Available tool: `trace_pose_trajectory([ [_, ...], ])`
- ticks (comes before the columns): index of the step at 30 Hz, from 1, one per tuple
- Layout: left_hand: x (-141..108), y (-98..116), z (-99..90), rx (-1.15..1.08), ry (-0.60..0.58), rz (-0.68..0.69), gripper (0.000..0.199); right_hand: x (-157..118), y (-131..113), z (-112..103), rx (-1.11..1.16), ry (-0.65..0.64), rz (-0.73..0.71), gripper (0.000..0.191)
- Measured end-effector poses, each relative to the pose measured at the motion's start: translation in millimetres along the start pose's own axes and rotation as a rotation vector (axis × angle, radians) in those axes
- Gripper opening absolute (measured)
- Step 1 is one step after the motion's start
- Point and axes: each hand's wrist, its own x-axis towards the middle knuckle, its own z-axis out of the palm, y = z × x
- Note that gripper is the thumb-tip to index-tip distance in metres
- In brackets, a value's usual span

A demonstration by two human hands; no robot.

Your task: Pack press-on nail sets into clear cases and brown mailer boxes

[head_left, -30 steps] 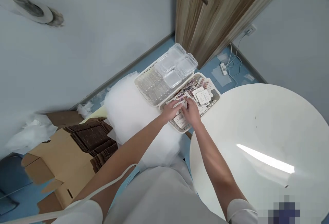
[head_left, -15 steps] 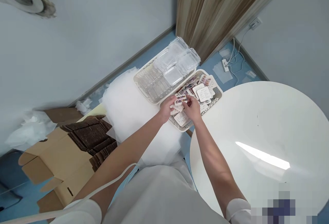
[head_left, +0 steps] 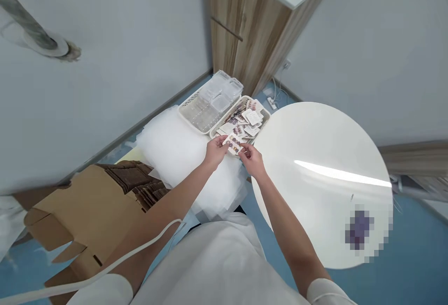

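Observation:
Between my two hands is a small white card (head_left: 234, 143) carrying rows of dark purple and orange round pieces. My left hand (head_left: 215, 151) pinches the card's left edge. At its right edge the fingers of my right hand (head_left: 252, 159) are closed on it too. Just beyond the card stands a white perforated basket (head_left: 266, 119), filled with many similar cards (head_left: 252, 117), some face up and some showing printed text. Beside it, a second white basket (head_left: 182, 111) holds stacked clear plastic boxes (head_left: 220, 91).
A round white table (head_left: 315, 137) stands to my right, with a blurred purple patch on it. White foam sheets (head_left: 175, 144) are piled at left centre. Flattened cardboard boxes (head_left: 91, 207) lie lower left. A wood-grain cabinet (head_left: 241, 29) stands in the corner behind the baskets.
My hands have lifted the card out of the basket and brought it nearer to me, tilted so its rows show. The camera view has shifted, so more of the cabinet and table shows.

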Motion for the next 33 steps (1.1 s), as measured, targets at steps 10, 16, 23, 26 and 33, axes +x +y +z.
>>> trace_pose_trajectory([
  [10,-122.3,2.2,28.2,0.209,-0.676,0.207,0.053,-154.3,-12.3,-46.0,0.205,0.288,0.078,0.027],
  [16,-165.8,-19.1,37.7,0.184,-0.706,0.101,0.039,-212.8,9.8,-49.8,0.576,0.612,0.230,0.025],
  [23,-198.4,-36.1,77.3,0.229,-0.815,0.062,0.026,-267.8,44.1,-61.6,0.740,0.746,0.273,0.029],
  [26,-207.4,-41.1,101.1,0.263,-0.839,0.069,0.025,-287.0,53.9,-77.7,0.743,0.756,0.278,0.031],
  [33,-216.1,-56.7,155.5,0.355,-0.819,0.093,0.030,-310.5,79.0,-119.6,0.735,0.705,0.243,0.040],
])
